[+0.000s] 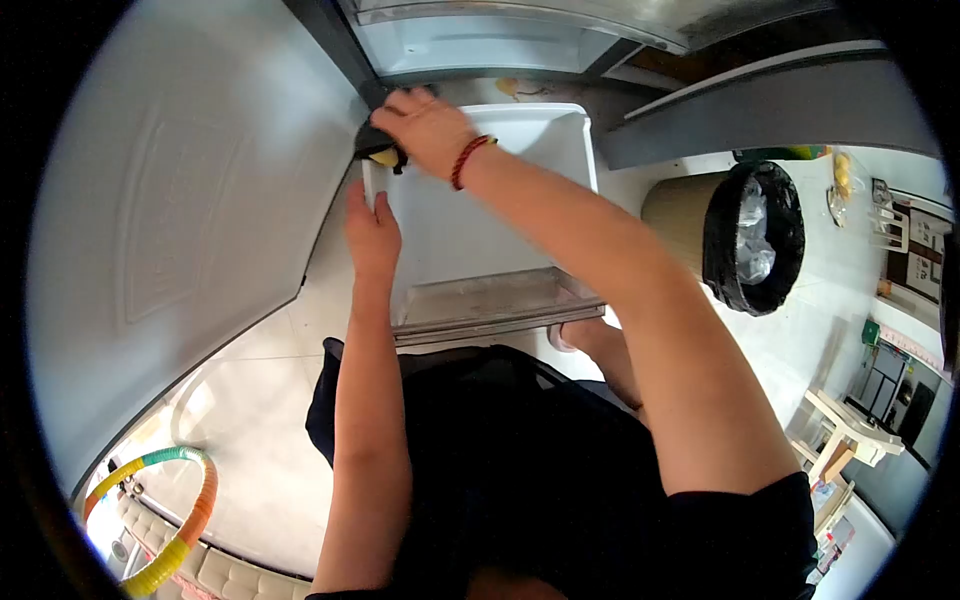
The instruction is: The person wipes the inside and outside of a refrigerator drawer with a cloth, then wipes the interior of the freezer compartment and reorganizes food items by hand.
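A white fridge drawer point(480, 215) with a clear front panel point(490, 300) is held in front of my body. My left hand point(373, 235) grips its left rim, with the thumb on the inner side. At the far left corner, my right hand point(428, 128) presses a dark cleaning cloth point(372, 142) with a yellow patch over the rim. The right fingers are bent over the cloth and slightly blurred, and part of the cloth is hidden beneath them. A red braided bracelet point(470, 160) circles the right wrist.
A fridge door point(190, 190) stands open at left, with the fridge body point(490, 45) ahead. To the right is a bin with a black bag point(725, 235). A colourful hoop point(205, 490) is at lower left, and a wooden stool point(845, 430) at lower right.
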`<state>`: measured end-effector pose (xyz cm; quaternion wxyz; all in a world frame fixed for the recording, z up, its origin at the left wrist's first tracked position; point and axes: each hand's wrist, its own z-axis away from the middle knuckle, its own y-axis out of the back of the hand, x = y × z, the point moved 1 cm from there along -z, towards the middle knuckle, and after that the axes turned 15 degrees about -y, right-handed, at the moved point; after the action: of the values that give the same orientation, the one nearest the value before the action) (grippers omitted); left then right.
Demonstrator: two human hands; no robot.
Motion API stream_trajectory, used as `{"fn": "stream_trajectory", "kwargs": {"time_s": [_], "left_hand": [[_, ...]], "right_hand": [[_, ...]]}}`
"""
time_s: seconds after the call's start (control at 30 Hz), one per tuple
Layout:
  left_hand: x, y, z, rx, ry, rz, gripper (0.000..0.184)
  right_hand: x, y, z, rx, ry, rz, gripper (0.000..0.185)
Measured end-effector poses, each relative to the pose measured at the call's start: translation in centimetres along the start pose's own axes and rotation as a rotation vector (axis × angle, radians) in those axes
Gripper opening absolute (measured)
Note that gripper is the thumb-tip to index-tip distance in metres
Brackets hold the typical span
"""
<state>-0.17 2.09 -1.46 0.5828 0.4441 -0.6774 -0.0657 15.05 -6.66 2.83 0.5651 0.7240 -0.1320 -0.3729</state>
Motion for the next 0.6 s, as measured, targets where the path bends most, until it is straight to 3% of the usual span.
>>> {"fn": "stream_trajectory", "kwargs": {"time_s": [0.23,0.33,0.43,0.5,0.53,0.6], "left_hand": [[0.5,0.5,0.2,-0.007,0.054,-0.035,0.025],[1.0,0.2,-0.1,0.008,0.077,-0.03,0.026],[0.4,-0.2,0.2,0.033,0.003,-0.066,0.028],[-0.4,-0.4,0.4,0.075,-0.096,-0.112,0.029],[-0.6,-0.4,0.5,0.105,-0.149,-0.136,0.03],[-0.5,-0.4,0.8,0.083,-0.136,-0.15,0.03]], "right_hand": [[11.2,8.0,6.9,-0.066,-0.099,0.345,0.031],[10.5,10.7,9.6,-0.337,-0.179,0.563,0.028],[8.3,10.6,9.7,-0.451,-0.213,0.306,0.03],[8.9,9.3,8.2,-0.049,-0.228,0.168,0.032],[9.1,8.6,7.3,0.079,-0.114,0.129,0.031],[9.9,6.4,6.6,0.02,0.054,0.275,0.032]]}}
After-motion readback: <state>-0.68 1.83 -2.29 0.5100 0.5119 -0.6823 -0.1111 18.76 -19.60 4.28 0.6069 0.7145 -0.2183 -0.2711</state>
